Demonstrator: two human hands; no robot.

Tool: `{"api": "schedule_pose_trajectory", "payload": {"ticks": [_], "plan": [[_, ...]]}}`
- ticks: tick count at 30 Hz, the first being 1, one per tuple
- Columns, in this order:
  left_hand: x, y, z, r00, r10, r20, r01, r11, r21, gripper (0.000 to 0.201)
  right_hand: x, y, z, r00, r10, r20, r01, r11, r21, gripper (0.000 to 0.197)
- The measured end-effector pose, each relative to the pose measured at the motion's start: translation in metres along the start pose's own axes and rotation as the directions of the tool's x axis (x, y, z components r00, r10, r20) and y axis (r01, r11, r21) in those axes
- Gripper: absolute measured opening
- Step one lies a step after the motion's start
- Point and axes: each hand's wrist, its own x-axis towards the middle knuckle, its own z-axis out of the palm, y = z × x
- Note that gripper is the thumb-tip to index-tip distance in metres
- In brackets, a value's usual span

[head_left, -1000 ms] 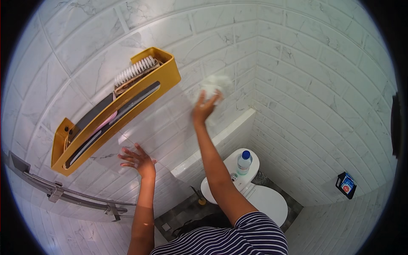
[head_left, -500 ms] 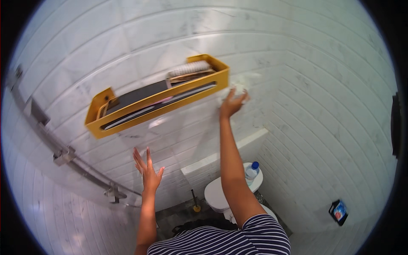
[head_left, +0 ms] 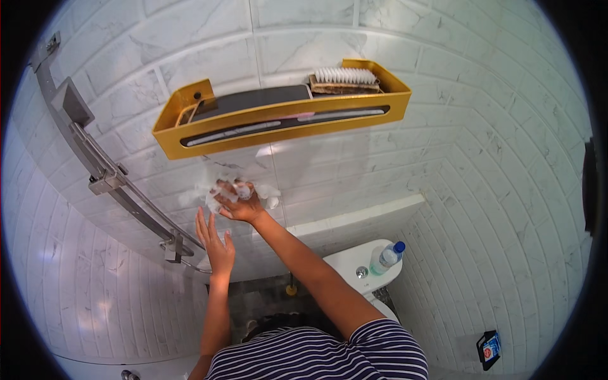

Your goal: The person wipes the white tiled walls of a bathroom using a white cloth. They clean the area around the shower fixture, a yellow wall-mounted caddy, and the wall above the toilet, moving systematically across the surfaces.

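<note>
We're clear below the yellow shelf's edge: right hand gripping a white wad, left hand spread. Marbled wall tiles surround us!

No wording legible. Printed packet sits in black holder on right-hand tiled wall: blue ground, white patches, reddish mark toward lower part (lettering too small and blurred to make out). Tiny dark mark stands on white cistern lid, just below round push button in head view, near blue-capped bottle; whether letters or logo, cannot tell.
</note>
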Motion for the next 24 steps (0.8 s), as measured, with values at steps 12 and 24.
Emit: {"api": "schedule_pose_trajectory", "payload": {"ticks": [12, 24], "plan": [[-0.031, 0.004, 0.004, 0.956, -0.218, 0.197, 0.222, 0.975, 0.004, 0.062, -0.229, 0.131, -0.103, 0.668, 0.306, 0.679, -0.341, 0.936, -0.086, 0.062], [-0.088, -0.010, 0.101, 0.686, 0.002, 0.727, 0.130, 0.984, -0.126, 0.056, -0.218, 0.038, -0.053, 0.641, 0.540, 0.546, -0.626, 0.779, -0.035, 0.046]]}}
